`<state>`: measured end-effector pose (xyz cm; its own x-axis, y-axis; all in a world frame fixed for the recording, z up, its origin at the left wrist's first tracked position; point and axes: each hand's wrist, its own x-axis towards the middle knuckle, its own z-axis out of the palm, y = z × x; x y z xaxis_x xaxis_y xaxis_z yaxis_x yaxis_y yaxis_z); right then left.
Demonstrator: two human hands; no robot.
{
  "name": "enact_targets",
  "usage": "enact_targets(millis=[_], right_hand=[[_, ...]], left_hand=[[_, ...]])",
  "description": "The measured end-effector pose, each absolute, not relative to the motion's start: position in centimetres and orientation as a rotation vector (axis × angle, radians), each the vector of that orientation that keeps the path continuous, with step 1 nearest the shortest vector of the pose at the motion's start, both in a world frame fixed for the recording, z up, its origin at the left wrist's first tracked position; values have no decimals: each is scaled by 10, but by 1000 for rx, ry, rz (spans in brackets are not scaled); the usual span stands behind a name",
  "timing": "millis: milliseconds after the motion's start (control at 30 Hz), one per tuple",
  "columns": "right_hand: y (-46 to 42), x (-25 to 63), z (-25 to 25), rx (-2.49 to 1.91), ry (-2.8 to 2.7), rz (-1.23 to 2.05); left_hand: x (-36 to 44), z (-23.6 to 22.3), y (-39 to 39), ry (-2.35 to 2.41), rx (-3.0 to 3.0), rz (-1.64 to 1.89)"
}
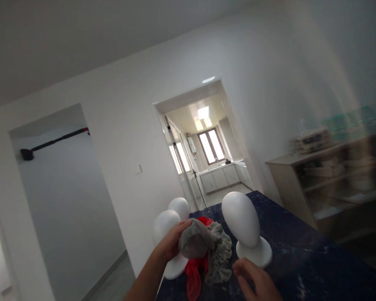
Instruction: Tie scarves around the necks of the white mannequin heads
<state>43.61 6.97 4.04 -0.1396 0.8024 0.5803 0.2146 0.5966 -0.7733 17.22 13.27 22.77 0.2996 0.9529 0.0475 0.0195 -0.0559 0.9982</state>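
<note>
My left hand (pixel 174 238) is closed on the edge of a grey ruffled fabric cap (pixel 196 240), whose rounded, hollow part faces me. The cap's gathered ruffles (pixel 221 255) hang to the right. Behind and below it shows a red cloth (pixel 193 276), partly hidden by the grey fabric. My right hand (pixel 253 279) is just right of the ruffles, its fingers loosely bent and apart, with nothing seen in them. Close beyond it stands a white mannequin head (pixel 241 217) on a round base. Two more white heads, one nearer (pixel 164 225) and one farther (pixel 179 205), stand on the left.
The heads stand on a dark blue marbled table (pixel 288 234). At the right, a wooden shelf unit (pixel 278 175) holds boxes and packets along the wall. A doorway beyond the table opens on a kitchen with a window (pixel 211 146).
</note>
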Motion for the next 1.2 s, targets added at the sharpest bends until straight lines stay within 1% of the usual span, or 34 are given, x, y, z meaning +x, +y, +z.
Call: enact_targets(millis=[67,200,367,467,567,667,800,900,1000,1067,1100,1133,1200], right_hand=[[77,422,65,-820,-1619,715],[89,397,105,-756,-1592,728],[103,394,143,-741,-1644,791],[111,405,153,-689,-1661,848],[116,412,159,-652,-1672,894],[114,414,164,-662,-1604,963],[109,418,173,-595,-1528,1146],[104,428,181,-603,-1581,1210],[102,442,188,-701,-1843,1346],[101,450,192,-784,-2124,1378],[101,452,195,-818,-2208,1344],[101,454,199,-837,-2222,1294],[100,456,208,-793,-2068,1232]], left_hand=[[176,231,123,966,1350,922],[189,234,108,962,1390,801],[185,242,103,1080,1577,552],[172,244,105,1118,1626,441],[165,239,106,1045,1600,420],[169,231,105,848,1584,490],[181,216,102,634,1456,671],[184,208,103,648,1365,772],[181,210,104,728,1346,797],[179,218,103,744,1378,739],[179,224,101,746,1413,685],[180,231,99,757,1462,609],[184,244,94,807,1594,404]])
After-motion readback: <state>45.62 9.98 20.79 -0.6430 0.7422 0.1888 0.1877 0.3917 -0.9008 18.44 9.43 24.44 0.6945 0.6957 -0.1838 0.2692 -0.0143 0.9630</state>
